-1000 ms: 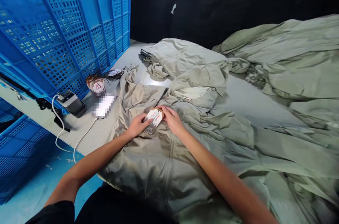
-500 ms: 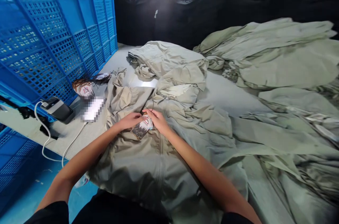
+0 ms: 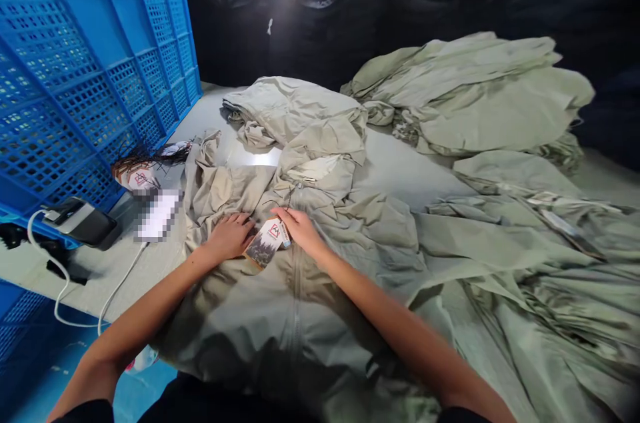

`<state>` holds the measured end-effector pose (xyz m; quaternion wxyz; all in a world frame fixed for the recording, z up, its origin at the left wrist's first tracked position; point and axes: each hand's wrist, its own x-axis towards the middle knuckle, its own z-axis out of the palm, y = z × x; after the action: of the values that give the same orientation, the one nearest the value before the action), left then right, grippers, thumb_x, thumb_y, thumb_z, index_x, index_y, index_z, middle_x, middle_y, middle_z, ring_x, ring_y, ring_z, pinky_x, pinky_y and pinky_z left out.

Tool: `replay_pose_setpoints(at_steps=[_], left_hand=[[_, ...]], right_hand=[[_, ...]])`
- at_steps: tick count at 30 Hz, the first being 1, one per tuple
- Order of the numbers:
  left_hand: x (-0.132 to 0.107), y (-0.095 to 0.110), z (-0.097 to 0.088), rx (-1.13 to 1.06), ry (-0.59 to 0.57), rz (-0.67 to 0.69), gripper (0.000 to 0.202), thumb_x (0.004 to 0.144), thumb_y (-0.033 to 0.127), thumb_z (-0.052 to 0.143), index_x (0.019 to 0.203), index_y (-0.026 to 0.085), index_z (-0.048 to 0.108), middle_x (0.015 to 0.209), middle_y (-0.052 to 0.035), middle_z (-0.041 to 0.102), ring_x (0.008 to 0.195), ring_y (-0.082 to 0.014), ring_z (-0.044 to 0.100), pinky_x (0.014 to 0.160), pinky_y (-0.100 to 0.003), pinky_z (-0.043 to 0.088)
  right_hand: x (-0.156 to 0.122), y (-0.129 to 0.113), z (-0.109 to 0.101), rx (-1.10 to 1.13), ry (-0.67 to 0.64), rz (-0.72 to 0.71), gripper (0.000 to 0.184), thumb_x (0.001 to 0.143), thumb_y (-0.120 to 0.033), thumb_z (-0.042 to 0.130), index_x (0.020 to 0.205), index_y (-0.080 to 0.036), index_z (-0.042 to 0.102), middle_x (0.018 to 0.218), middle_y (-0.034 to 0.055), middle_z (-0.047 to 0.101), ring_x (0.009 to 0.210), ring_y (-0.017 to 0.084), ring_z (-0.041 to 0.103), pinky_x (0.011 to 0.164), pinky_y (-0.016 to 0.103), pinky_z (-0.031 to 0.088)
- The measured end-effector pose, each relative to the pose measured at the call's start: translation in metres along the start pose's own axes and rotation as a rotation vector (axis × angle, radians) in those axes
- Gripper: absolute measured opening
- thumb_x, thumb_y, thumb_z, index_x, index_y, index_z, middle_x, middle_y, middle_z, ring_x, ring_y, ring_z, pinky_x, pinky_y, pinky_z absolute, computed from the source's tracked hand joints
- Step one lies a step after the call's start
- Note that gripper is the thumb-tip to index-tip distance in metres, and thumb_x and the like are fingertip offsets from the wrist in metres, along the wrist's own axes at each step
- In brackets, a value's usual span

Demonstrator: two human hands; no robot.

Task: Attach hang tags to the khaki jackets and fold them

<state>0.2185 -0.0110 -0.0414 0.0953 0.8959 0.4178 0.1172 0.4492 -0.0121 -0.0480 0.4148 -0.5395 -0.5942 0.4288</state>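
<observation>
A khaki jacket [image 3: 250, 306] with a zip down its front lies rumpled on the table before me. Between thumb and fingers, my right hand [image 3: 304, 231] pinches the upper end of a hang tag [image 3: 267, 244], printed with a red logo above dark trees. A narrow label with a blue end sits along the tag's right edge, and a thin dark cord loops up from its top toward the zip. Just left of the tag, my left hand [image 3: 231, 236] rests on the jacket fabric with its fingers laid out; it holds nothing that I can see.
A tall blue crate [image 3: 100, 56] stands at the left. Near it are a bundle of corded tags [image 3: 140, 177], a blurred-out phone-like slab [image 3: 159, 215] on a white cable, and a black power bank [image 3: 83, 223]. Light green garments [image 3: 480, 96] lie heaped on the right.
My left hand has let go of the tag and moved left onto the fabric, so more of the tag's printed face shows. The view has shifted slightly to the right.
</observation>
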Motion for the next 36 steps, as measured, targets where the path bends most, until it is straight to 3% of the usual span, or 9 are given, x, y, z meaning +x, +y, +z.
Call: replay_pose_setpoints(at_steps=[3, 5, 8, 12, 18, 22, 27, 31, 36], left_hand=[[0.031, 0.003, -0.024, -0.034, -0.105, -0.041, 0.026, 0.091, 0.039, 0.052, 0.089, 0.023, 0.072, 0.092, -0.0102, 0.071, 0.098, -0.0275, 0.065, 0.086, -0.036, 0.047], [0.067, 0.010, -0.036, -0.048, -0.068, -0.049, 0.027, 0.092, 0.038, 0.050, 0.085, 0.023, 0.071, 0.084, -0.0081, 0.070, 0.092, -0.0262, 0.066, 0.082, -0.033, 0.047], [0.131, 0.025, -0.032, -0.082, 0.077, 0.063, 0.030, 0.094, 0.029, 0.043, 0.104, 0.022, 0.070, 0.107, -0.0097, 0.070, 0.100, -0.0250, 0.065, 0.087, -0.034, 0.046], [0.183, 0.033, 0.009, -0.126, 0.134, 0.199, 0.038, 0.092, 0.022, 0.045, 0.125, 0.016, 0.063, 0.134, -0.0130, 0.060, 0.121, -0.0248, 0.056, 0.104, -0.037, 0.041], [0.164, 0.023, 0.054, -0.112, 0.130, 0.156, 0.041, 0.098, 0.027, 0.039, 0.132, 0.016, 0.058, 0.139, -0.0125, 0.056, 0.131, -0.0236, 0.048, 0.112, -0.042, 0.034], [0.154, 0.027, 0.049, -0.074, 0.153, 0.083, 0.041, 0.098, 0.030, 0.040, 0.132, 0.017, 0.059, 0.134, -0.0128, 0.058, 0.128, -0.0262, 0.049, 0.109, -0.043, 0.035], [0.184, 0.028, 0.030, -0.096, 0.091, 0.009, 0.039, 0.096, 0.029, 0.045, 0.131, 0.023, 0.060, 0.121, -0.0111, 0.063, 0.106, -0.0246, 0.062, 0.091, -0.034, 0.046], [0.200, 0.023, 0.030, -0.165, 0.037, 0.042, 0.026, 0.091, 0.031, 0.056, 0.113, 0.027, 0.070, 0.111, -0.0066, 0.066, 0.096, -0.0230, 0.065, 0.083, -0.030, 0.046], [0.187, 0.021, 0.040, -0.313, 0.206, 0.132, 0.029, 0.095, 0.032, 0.048, 0.116, 0.025, 0.067, 0.124, -0.0078, 0.061, 0.111, -0.0221, 0.060, 0.092, -0.030, 0.045]], right_hand=[[0.013, 0.000, -0.035, -0.123, 0.046, -0.066, 0.050, 0.088, -0.061, 0.050, 0.097, -0.019, 0.076, 0.078, 0.0044, 0.072, 0.069, 0.020, 0.062, 0.061, 0.029, 0.044], [0.024, 0.002, -0.061, -0.188, 0.109, -0.105, 0.050, 0.088, -0.061, 0.049, 0.095, -0.019, 0.076, 0.080, 0.0051, 0.073, 0.072, 0.021, 0.062, 0.064, 0.030, 0.045], [0.041, 0.006, -0.094, -0.233, 0.177, -0.122, 0.052, 0.088, -0.063, 0.048, 0.093, -0.018, 0.075, 0.081, 0.0055, 0.073, 0.073, 0.021, 0.061, 0.066, 0.030, 0.044], [0.061, 0.014, -0.119, -0.336, 0.214, -0.108, 0.053, 0.088, -0.064, 0.045, 0.077, -0.019, 0.070, 0.065, 0.0041, 0.065, 0.064, 0.019, 0.053, 0.062, 0.030, 0.038], [0.074, 0.034, -0.118, -0.523, 0.297, -0.218, 0.048, 0.095, -0.057, 0.040, 0.072, -0.021, 0.063, 0.075, 0.0074, 0.065, 0.075, 0.020, 0.054, 0.072, 0.030, 0.038], [0.068, 0.042, -0.109, -0.534, 0.250, -0.219, 0.049, 0.098, -0.053, 0.035, 0.081, -0.020, 0.067, 0.081, 0.0084, 0.067, 0.078, 0.021, 0.056, 0.073, 0.030, 0.039], [0.063, 0.046, -0.112, -0.418, 0.153, -0.125, 0.049, 0.096, -0.055, 0.039, 0.090, -0.019, 0.072, 0.077, 0.0050, 0.068, 0.069, 0.019, 0.055, 0.063, 0.028, 0.037], [0.062, 0.050, -0.115, -0.358, 0.134, -0.120, 0.048, 0.094, -0.057, 0.044, 0.094, -0.019, 0.074, 0.081, 0.0046, 0.070, 0.071, 0.019, 0.057, 0.064, 0.028, 0.038], [0.060, 0.049, -0.111, -0.304, 0.209, -0.153, 0.047, 0.093, -0.058, 0.045, 0.093, -0.021, 0.074, 0.081, 0.0041, 0.068, 0.076, 0.020, 0.057, 0.070, 0.029, 0.040]])
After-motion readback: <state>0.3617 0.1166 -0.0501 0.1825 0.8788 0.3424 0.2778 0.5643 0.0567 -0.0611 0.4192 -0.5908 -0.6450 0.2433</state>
